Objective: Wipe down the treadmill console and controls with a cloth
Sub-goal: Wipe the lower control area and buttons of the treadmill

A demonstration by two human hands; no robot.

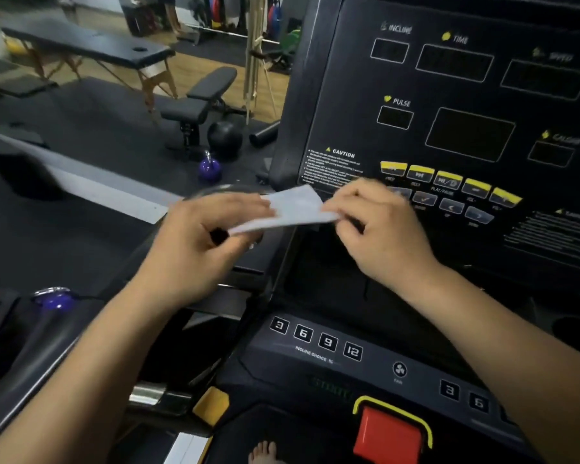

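A small pale cloth (297, 209) is stretched between both hands, in the air in front of the console's lower left corner. My left hand (208, 242) pinches its left end. My right hand (379, 229) pinches its right end, close to the yellow and grey buttons (449, 182). The black treadmill console (466, 105) rises at the right, its display windows dark. Below the hands lie the lower control panel with incline number keys (315, 338), a fan button (399, 369) and a red stop button (387, 435).
A neighbouring treadmill (64, 195) runs along the left. Beyond it stand a weight bench (201, 102), a black ball (225, 137), a purple kettlebell (209, 167) and a massage table (87, 48). A bare foot (263, 452) shows at the bottom edge.
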